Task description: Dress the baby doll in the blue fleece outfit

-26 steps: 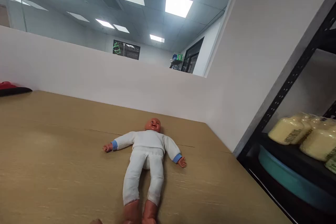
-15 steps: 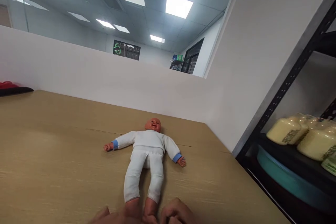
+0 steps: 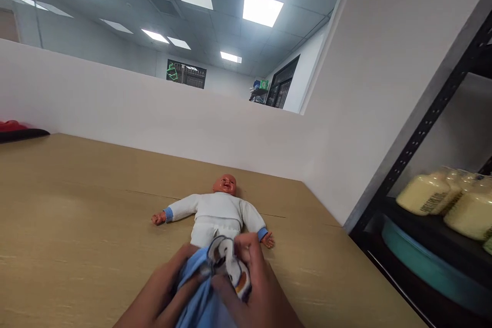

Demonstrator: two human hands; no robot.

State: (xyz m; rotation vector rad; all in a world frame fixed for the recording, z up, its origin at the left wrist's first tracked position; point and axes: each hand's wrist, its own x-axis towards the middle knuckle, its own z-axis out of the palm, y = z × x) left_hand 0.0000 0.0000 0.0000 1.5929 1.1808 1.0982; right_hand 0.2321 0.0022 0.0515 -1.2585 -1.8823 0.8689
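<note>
Head view: you had one blue cloth (image 3: 218, 311) with a white-patterned part (image 3: 231, 262) before one doll (image 3: 218, 206), hiding its legs; your two hands, left hand (image 3: 166, 287) and right hand (image 3: 261, 287), were both clamped on it. The doll lay face-up, two blue cuffs (image 3: 168, 214) showing, on one table (image 3: 96, 225). Rightward, one rack (image 3: 417, 136) held one teal basin (image 3: 426, 259) and yellowish bottles (image 3: 417, 196), too overlapped to count.

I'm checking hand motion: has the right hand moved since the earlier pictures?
Yes, the right hand has moved forward, closer to the white wall.

Bunched blue-and-white cloth (image 3: 205, 301) between the hands (image 3: 263, 282)
</note>
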